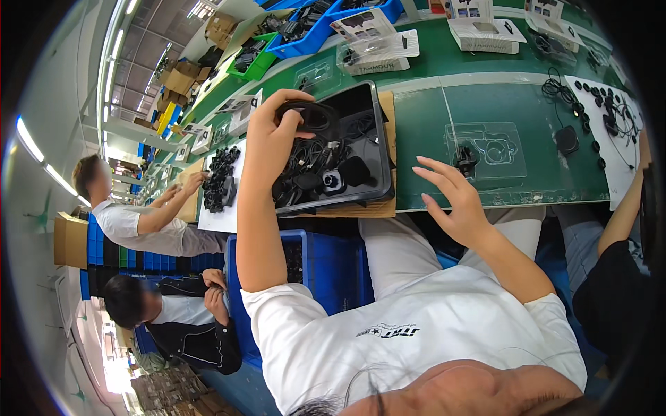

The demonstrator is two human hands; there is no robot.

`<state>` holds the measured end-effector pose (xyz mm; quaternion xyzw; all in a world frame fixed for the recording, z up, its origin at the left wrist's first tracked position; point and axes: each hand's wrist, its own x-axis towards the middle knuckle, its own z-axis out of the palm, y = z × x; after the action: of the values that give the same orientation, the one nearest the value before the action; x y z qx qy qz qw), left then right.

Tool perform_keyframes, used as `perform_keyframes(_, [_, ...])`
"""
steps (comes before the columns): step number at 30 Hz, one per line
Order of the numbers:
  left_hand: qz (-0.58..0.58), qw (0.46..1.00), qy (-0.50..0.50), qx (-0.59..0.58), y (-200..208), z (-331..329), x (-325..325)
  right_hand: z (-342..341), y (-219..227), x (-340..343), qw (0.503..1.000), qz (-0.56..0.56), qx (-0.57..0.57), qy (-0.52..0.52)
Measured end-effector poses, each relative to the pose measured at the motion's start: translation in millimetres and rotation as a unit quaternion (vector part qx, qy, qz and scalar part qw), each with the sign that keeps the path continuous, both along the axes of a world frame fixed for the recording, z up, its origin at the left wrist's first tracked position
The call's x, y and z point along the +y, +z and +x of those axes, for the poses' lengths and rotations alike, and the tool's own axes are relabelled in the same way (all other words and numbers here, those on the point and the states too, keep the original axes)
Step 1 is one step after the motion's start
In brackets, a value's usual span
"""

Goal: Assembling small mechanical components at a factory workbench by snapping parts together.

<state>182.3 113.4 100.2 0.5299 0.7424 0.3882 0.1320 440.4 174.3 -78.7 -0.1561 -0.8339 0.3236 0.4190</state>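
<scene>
My left hand [274, 135] is over the far left part of a black bin [386, 149], its fingers closed on a coiled black cable [318, 118]. Inside the bin lie tangled black cables [312, 154] and a small camera [333, 182] with a silver-rimmed lens. My right hand [454, 208] is open and holds nothing, fingers spread above the near edge of the green table [423, 132]. Just beyond its fingertips, a clear plastic blister tray [510, 132] lies on the table, with a small black mount [465, 159] in its left part.
Black cables and a dark pad [567, 140] lie at the right, beside a white sheet [621, 177] with small black parts. Opened white boxes [378, 64] stand along the back. A blue crate [333, 270] is below the table. Co-workers sit at the left and right.
</scene>
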Motion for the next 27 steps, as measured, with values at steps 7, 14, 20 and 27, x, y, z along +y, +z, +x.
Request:
perform_keyframes(7, [0.122,0.921,-0.131,-0.347,-12,38,-1,-17,25,-10,0.986,0.000,0.106,-0.127])
perform_keyframes(14, [0.138,0.767,-0.236,-0.581,-82,67,-25,19,40,4,0.989,0.025,0.134,-0.064])
perform_keyframes(20, [0.139,0.691,-0.207,-0.678,-123,84,-31,35,45,5,0.990,0.118,0.080,-0.004])
perform_keyframes(27, [0.123,0.694,-0.258,-0.661,-146,70,-47,26,35,-4,0.996,0.082,0.015,0.040])
